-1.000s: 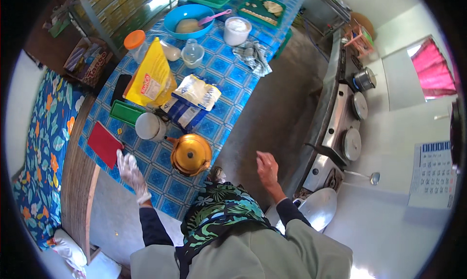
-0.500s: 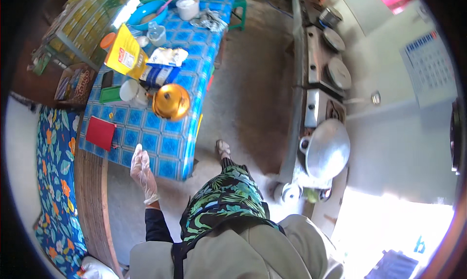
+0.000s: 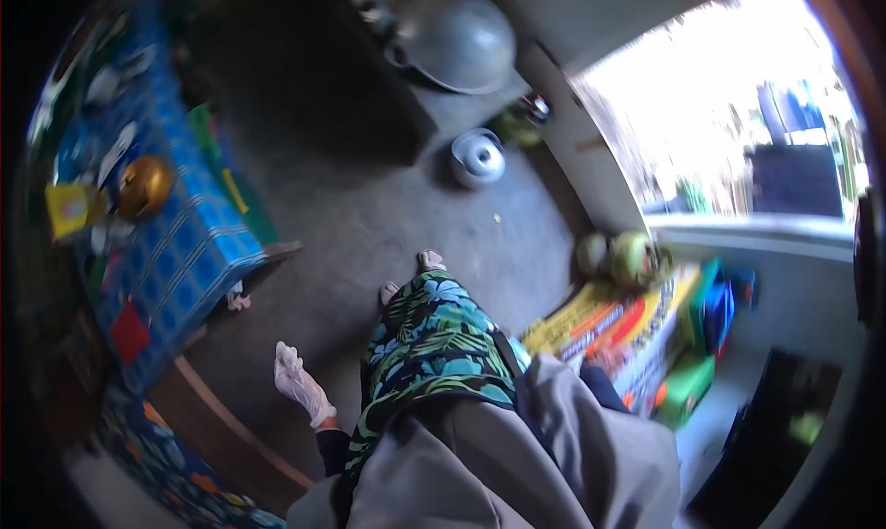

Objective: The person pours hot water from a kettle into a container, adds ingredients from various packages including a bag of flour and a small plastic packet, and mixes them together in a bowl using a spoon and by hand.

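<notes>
My left hand [image 3: 300,381], in a thin clear glove, hangs over the bare floor beside my apron [image 3: 434,335]. Its fingers are drawn together, and nothing shows in them. On my other side, my right hand [image 3: 609,356] reaches out from a dark sleeve, above or against a surface covered with a yellow printed sheet [image 3: 591,312]. Motion smears its fingers, so their grip is unclear. Whether it touches the sheet I cannot tell.
The blue-covered table [image 3: 198,252] at left bears a golden round pot [image 3: 145,187] and a red flat item [image 3: 130,332]. A wooden bench [image 3: 221,414] lies nearby. Ahead, a large metal pot [image 3: 457,40] tops a counter, with a lidded pot [image 3: 478,157] below. Green gas cylinders [image 3: 637,258] stand right.
My view has swung right, away from the table toward the window and yellow sheet. My left hand is now over the floor instead of by the table. My right hand has come into view.
</notes>
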### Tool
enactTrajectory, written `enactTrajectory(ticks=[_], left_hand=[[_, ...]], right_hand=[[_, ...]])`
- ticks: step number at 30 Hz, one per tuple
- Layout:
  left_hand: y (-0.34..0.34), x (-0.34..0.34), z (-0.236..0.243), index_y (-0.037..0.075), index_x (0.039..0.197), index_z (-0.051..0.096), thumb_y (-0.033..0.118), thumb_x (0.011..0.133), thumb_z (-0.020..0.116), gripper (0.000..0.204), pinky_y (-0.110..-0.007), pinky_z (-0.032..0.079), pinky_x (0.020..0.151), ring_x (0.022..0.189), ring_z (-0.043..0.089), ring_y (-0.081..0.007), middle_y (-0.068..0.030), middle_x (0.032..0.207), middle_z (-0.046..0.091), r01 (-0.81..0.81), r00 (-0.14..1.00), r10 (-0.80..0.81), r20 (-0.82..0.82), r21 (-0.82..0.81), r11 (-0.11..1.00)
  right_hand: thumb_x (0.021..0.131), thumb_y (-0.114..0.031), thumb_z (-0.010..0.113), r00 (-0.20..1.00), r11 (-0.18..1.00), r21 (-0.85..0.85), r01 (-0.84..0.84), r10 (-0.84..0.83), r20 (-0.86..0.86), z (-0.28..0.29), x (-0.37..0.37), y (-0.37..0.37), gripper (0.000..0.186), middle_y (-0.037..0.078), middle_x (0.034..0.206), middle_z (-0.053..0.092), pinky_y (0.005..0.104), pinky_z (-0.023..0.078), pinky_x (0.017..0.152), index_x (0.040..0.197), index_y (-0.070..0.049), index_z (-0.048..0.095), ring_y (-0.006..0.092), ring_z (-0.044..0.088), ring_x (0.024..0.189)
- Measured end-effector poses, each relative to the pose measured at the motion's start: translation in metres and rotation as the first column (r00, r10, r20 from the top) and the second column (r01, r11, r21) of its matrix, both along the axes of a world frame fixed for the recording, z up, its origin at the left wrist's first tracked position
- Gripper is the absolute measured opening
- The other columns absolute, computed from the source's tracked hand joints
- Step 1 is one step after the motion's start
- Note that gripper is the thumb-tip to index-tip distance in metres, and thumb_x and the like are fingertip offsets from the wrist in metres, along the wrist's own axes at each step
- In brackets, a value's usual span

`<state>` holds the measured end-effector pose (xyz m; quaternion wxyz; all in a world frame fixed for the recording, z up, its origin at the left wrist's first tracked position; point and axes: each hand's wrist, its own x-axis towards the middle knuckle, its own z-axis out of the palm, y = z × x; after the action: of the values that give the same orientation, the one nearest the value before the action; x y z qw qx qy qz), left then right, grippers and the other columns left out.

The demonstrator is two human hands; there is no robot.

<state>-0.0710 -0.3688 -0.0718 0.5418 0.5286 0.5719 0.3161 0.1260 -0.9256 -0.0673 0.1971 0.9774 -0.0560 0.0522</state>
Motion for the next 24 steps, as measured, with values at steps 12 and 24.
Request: enactTrajectory(ticks=[12, 24], left_hand=[[-0.100, 0.013, 0.011, -0.003, 0.117, 0.065, 0.025, 0.090, 0.068, 0.039, -0.024, 0.045, 0.076, 0.090, 0.060, -0.0121, -0.0044, 0.104, 0.065, 0.138, 0.986, -0.135, -0.094, 0.033, 0.990], [-0.317, -0.068, -0.045, 0.007, 0.084, 0.063, 0.020, 0.089, 0.068, 0.014, -0.019, 0.038, 0.051, 0.058, 0.049, -0.0017, 0.0066, 0.070, 0.054, -0.007, 0.976, -0.035, -0.213, -0.192, 0.981]], right_hand=[[0.071, -0.028, 0.070, 0.974, 0.998, -0.050, -0.033, 0.021, -0.223, -0.029, -0.025, -0.170, 0.051, 0.023, 0.125, 0.049, 0.0549, 0.034, 0.097, 0.119, -0.013, 0.059, 0.0388, 0.043, 0.120], [0.072, -0.027, 0.069, 0.933, 0.961, 0.167, -0.219, 0.256, -0.254, -0.039, 0.063, -0.278, 0.049, 0.023, 0.122, 0.050, 0.0541, 0.037, 0.095, 0.117, -0.013, 0.060, 0.0394, 0.045, 0.118]])
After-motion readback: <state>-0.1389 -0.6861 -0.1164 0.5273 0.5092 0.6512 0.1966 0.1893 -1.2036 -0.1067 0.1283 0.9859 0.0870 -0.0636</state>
